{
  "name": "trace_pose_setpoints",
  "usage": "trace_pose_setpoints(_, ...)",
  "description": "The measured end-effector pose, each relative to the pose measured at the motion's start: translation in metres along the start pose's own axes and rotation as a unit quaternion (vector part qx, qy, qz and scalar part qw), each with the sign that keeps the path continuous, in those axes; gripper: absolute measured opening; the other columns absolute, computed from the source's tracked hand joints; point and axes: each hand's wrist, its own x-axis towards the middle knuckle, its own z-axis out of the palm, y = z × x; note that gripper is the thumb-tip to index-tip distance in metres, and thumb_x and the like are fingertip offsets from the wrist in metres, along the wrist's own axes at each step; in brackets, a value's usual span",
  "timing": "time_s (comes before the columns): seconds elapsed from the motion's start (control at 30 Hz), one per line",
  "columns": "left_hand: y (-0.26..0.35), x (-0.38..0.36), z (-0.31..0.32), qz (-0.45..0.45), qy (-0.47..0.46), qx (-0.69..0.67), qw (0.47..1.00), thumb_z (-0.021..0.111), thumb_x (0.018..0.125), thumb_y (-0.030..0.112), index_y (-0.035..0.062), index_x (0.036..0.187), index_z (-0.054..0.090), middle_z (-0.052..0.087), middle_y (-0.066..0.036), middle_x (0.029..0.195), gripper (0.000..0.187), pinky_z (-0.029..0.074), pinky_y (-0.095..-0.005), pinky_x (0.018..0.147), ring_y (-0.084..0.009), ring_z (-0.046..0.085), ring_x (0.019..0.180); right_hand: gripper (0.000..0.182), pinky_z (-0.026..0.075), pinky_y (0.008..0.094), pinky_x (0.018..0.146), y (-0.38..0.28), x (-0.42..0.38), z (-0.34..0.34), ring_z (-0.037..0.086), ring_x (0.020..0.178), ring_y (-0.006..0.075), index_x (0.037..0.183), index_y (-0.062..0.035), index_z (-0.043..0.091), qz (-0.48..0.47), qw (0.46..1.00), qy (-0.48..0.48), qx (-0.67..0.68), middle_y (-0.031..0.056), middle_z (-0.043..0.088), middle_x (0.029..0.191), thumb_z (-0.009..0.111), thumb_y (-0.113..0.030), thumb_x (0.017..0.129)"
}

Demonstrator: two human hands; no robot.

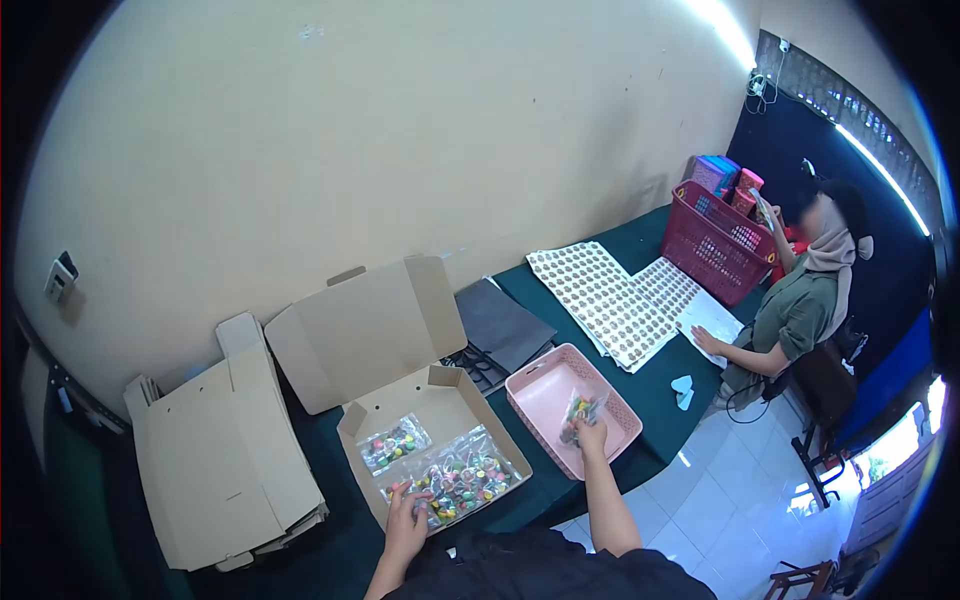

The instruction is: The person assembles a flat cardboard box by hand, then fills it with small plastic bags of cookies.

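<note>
My right hand (593,436) is closed on a clear plastic bag of small colourful pieces (582,408), inside the pink plastic basket (520,397). My left hand (404,522) lies at the near left side of an open cardboard box (357,452), its fingers apart and touching the bags there. Several clear bags of small multicoloured pieces (462,478) fill the near part of this box. Another such bag (394,442) lies behind them at the left. What exactly the pieces are is too small to tell. The box's lid (365,325) stands raised against the wall.
Flattened cardboard boxes (215,450) are stacked at left. Dark paper bags (505,325) lie behind the basket. Printed sticker sheets (610,300) cover the table's far part. A maroon basket (715,245) stands at the back, where another person (800,310) works.
</note>
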Motion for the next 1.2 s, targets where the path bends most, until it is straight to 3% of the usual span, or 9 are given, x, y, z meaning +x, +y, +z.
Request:
trace_pose_setpoints(0.03,-0.002,0.002,0.0,-0.007,-0.005,-0.021,1.0,0.051,0.083,0.009,0.0065,0.097,0.062,0.045,-0.022,0.122,0.018,0.031,-0.0418,0.1,-0.0386,0.04,0.12,0.044,0.049,0.0256,0.066,-0.016,-0.014,0.006,0.061,0.076,0.017,0.113,0.0016,0.048,0.001,1.0,-0.004,0.0,0.0101,0.06,0.092,0.067,-0.008,0.075)
trace_pose_setpoints(0.1,-0.001,0.008,-0.002,0.0,-0.016,-0.034,0.999,0.051,0.084,0.01,0.0064,0.099,0.061,0.047,-0.02,0.12,0.018,0.032,-0.0406,0.099,-0.0354,0.043,0.118,0.037,0.049,0.0283,0.071,-0.065,-0.062,0.023,0.06,0.081,0.0158,0.113,0.0011,0.049,-0.116,0.972,-0.048,0.201,0.0099,0.06,0.097,0.063,-0.009,0.08)
trace_pose_setpoints(0.17,-0.003,0.017,-0.001,0.005,-0.026,-0.044,0.999,0.052,0.085,0.012,0.0062,0.1,0.061,0.049,-0.019,0.118,0.018,0.033,-0.0394,0.099,-0.0322,0.045,0.116,0.039,0.048,0.0283,0.074,-0.101,-0.109,0.036,0.058,0.086,0.0161,0.117,0.0006,0.045,-0.086,0.957,-0.184,0.207,0.0097,0.057,0.102,0.06,-0.014,0.085)
trace_pose_setpoints(0.33,0.026,0.035,0.014,-0.059,-0.04,-0.381,0.922,0.054,0.09,0.022,0.0006,0.119,0.046,0.054,-0.01,0.11,0.037,0.04,-0.0303,0.09,-0.0151,0.051,0.103,0.047,0.039,0.0302,0.092,-0.104,-0.18,0.081,0.05,0.107,0.0154,0.126,0.0006,0.039,-0.01,0.848,-0.491,0.197,0.0095,0.052,0.117,0.058,-0.017,0.087)
trace_pose_setpoints(0.47,0.054,0.025,0.013,-0.099,-0.025,-0.368,0.924,0.058,0.088,0.024,0.0011,0.118,0.046,0.056,-0.005,0.103,0.04,0.045,-0.0214,0.076,-0.0095,0.056,0.087,0.039,0.042,0.0281,0.086,-0.097,-0.215,0.098,0.053,0.098,0.0131,0.118,0.0026,0.048,-0.009,0.85,-0.502,0.159,0.0095,0.057,0.108,0.056,-0.022,0.089)
trace_pose_setpoints(0.73,0.033,0.013,0.026,-0.068,0.013,-0.394,0.916,0.051,0.092,0.022,-0.0002,0.12,0.045,0.056,-0.006,0.105,0.036,0.046,-0.0246,0.079,-0.0114,0.055,0.093,0.035,0.042,0.0267,0.083,-0.115,-0.232,0.091,0.053,0.092,0.0111,0.111,0.0038,0.051,-0.068,0.857,-0.49,0.142,0.0068,0.059,0.1,0.05,-0.025,0.093)
trace_pose_setpoints(0.93,0.047,0.01,0.019,-0.058,0.022,-0.394,0.917,0.045,0.095,0.026,0.0017,0.122,0.044,0.056,-0.003,0.099,0.037,0.044,-0.0181,0.066,-0.0062,0.053,0.078,0.039,0.04,0.0265,0.088,-0.103,-0.221,0.088,0.051,0.098,0.0115,0.119,0.0033,0.046,-0.044,0.829,-0.536,0.151,0.0065,0.055,0.109,0.045,-0.027,0.095)
trace_pose_setpoints(1.03,0.05,0.009,0.016,-0.13,0.018,-0.393,0.91,0.045,0.095,0.028,0.0032,0.122,0.045,0.056,0.0,0.095,0.037,0.042,-0.0165,0.06,-0.0035,0.05,0.072,0.039,0.04,0.0266,0.088,-0.103,-0.22,0.089,0.051,0.098,0.011,0.12,0.0035,0.044,0.0,0.822,-0.547,0.159,0.0061,0.055,0.11,0.045,-0.026,0.095)
trace_pose_setpoints(1.2,0.052,0.009,0.024,-0.042,0.024,-0.299,0.953,0.043,0.095,0.032,0.0038,0.121,0.046,0.056,0.0,0.096,0.039,0.042,-0.0166,0.06,-0.0036,0.052,0.074,0.038,0.04,0.0266,0.087,-0.104,-0.224,0.085,0.051,0.099,0.0102,0.121,0.003,0.045,-0.032,0.822,-0.549,0.15,0.0055,0.055,0.109,0.045,-0.025,0.095)
